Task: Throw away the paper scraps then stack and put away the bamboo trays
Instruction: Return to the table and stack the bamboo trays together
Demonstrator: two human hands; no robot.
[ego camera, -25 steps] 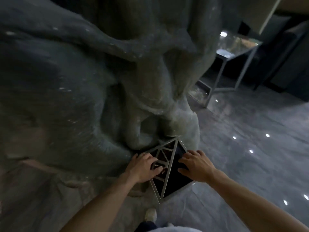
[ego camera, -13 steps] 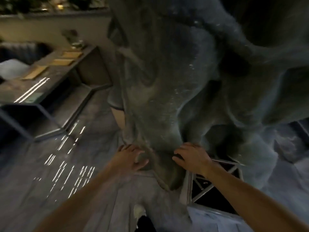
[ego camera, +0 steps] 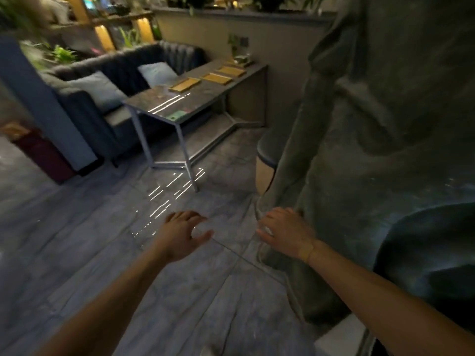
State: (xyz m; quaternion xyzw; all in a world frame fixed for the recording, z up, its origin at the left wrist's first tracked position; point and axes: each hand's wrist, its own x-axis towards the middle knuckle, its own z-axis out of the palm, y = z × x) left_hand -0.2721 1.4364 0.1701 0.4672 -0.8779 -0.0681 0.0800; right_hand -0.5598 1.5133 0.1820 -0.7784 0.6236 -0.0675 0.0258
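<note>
Three flat bamboo trays lie in a row on a long grey table (ego camera: 164,106) across the room: one (ego camera: 184,84) nearest, one (ego camera: 216,78) in the middle, one (ego camera: 231,71) farthest. My left hand (ego camera: 183,233) hangs over the floor with fingers spread and nothing in it. My right hand (ego camera: 285,232) is also spread and holds nothing; it hovers beside the edge of a big grey sculpture (ego camera: 372,150). No paper scraps show in either hand. The bin is out of view.
The sculpture fills the right side. A dark sofa (ego camera: 110,86) with pale cushions stands behind the table. A dark red box (ego camera: 43,152) sits at the left by a blue-grey pillar (ego camera: 41,106). Grey tiled floor (ego camera: 102,240) lies between me and the table.
Both hands have come up off the wire-frame bin at the sculpture's foot. The view has swung left, away from the bin, and the table with the trays is now in sight.
</note>
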